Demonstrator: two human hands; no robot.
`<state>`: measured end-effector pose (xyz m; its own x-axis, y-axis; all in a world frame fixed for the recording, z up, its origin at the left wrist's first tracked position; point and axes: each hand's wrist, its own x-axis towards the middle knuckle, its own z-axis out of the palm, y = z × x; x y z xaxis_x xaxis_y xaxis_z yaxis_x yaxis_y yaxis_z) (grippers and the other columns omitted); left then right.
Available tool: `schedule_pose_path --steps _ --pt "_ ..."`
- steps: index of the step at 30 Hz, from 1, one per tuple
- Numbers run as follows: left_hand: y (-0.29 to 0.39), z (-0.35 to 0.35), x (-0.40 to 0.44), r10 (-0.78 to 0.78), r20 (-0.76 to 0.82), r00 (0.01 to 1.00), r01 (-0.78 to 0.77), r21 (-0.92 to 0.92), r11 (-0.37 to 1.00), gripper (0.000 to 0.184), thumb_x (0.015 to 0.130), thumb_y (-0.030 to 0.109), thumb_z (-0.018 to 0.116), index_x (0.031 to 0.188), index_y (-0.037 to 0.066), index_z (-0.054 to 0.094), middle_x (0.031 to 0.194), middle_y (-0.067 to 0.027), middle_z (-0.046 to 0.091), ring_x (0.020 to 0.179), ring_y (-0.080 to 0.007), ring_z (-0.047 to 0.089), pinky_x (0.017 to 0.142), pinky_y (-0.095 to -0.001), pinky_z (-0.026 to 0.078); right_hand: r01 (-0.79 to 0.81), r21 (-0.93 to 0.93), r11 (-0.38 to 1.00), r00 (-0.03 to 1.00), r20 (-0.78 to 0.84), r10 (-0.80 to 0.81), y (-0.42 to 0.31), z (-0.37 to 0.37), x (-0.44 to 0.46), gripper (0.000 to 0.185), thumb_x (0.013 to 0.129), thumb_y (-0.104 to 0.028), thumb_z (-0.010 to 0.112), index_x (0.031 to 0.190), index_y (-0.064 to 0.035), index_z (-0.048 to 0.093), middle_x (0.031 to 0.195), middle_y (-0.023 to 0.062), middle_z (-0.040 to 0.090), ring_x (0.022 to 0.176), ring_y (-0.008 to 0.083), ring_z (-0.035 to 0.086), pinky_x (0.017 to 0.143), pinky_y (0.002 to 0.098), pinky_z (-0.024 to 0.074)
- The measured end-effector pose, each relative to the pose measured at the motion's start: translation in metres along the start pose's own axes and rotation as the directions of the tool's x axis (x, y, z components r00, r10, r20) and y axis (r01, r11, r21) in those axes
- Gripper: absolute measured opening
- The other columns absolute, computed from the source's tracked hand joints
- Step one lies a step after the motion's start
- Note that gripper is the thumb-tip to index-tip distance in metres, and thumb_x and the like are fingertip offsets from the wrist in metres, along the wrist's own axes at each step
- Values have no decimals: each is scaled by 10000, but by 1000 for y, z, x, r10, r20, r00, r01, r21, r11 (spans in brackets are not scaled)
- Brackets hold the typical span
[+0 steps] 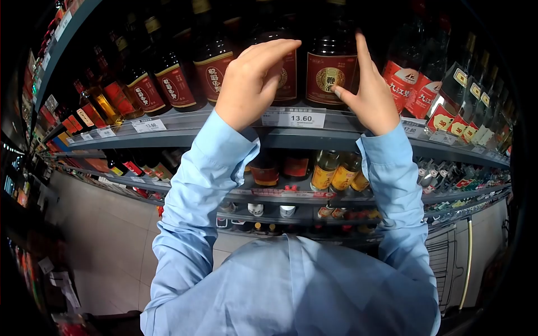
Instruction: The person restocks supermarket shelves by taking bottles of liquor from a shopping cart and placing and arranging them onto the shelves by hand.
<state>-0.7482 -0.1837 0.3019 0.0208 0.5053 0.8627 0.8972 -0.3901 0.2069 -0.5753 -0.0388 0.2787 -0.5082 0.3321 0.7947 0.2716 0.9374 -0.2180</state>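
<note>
Both my arms, in light blue sleeves, reach up to a shelf of dark bottles with red labels. My left hand (249, 84) is open, its fingers held together and curved to the right, in front of a red-labelled bottle (290, 78) that it partly covers. My right hand (370, 92) is open too, fingers pointing up along the right side of another bottle (332, 64) with a gold round emblem. The right thumb lies at that bottle's label; whether it presses on it I cannot tell. Both bottles stand upright.
The shelf edge (235, 120) carries price tags, one reading 13.60 (301, 119). Large red-labelled bottles (400, 84) stand at right, more dark bottles (175, 84) at left. Lower shelves hold yellow-labelled bottles (325, 172). A wire cart (443, 263) stands at lower right on the tiled floor (101, 224).
</note>
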Motion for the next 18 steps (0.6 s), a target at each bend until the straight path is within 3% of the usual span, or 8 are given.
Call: schedule_pose_path --steps 2,3,6,9,12,18 --pt "-12 6 0 177 -10 984 -175 91 980 377 773 -76 490 1093 81 612 1097 -107 607 1048 -236 562 837 -310 464 -24 -37 999 1000 -1 24 -3 -3 -2 939 700 -114 708 1419 -159 105 1218 199 472 1011 337 558 763 385 506" --pt "-15 8 -1 162 -26 986 -158 115 981 369 757 -86 501 1059 84 627 1100 -95 607 1051 -269 551 833 -312 465 -33 -56 998 999 -3 33 -5 -6 -3 927 699 -128 709 1415 -143 120 1181 196 500 966 352 577 742 402 508" --pt "-17 7 -6 207 -128 970 -169 257 952 355 757 -89 502 1033 87 639 1105 -85 604 1053 -263 543 818 -313 469 -131 -6 991 987 95 131 -8 -13 -2 914 708 -135 705 1415 -133 126 1127 197 535 855 327 609 690 398 504" --pt "-18 8 -7 147 -163 976 -111 212 971 344 756 -87 504 1016 87 647 1112 -81 598 1055 -262 535 808 -313 471 -167 -12 986 978 122 167 -8 -13 -1 913 713 -140 703 1414 -109 118 1083 197 556 780 309 616 663 393 501" --pt "-18 11 -8 123 -164 979 -92 182 979 388 681 -95 508 994 92 643 1123 -81 581 1058 -293 506 871 -363 432 -144 -7 990 987 66 144 -3 -9 -3 927 702 -95 707 1422 -139 125 1098 177 583 705 219 615 628 315 511" --pt "-20 7 -10 -32 -308 951 105 222 969 391 729 -73 534 1068 103 619 1178 -111 521 1004 -267 549 808 -320 470 -168 -71 983 983 63 173 -2 -8 -4 901 716 -147 717 1410 -85 146 1099 222 569 721 223 625 640 317 514"
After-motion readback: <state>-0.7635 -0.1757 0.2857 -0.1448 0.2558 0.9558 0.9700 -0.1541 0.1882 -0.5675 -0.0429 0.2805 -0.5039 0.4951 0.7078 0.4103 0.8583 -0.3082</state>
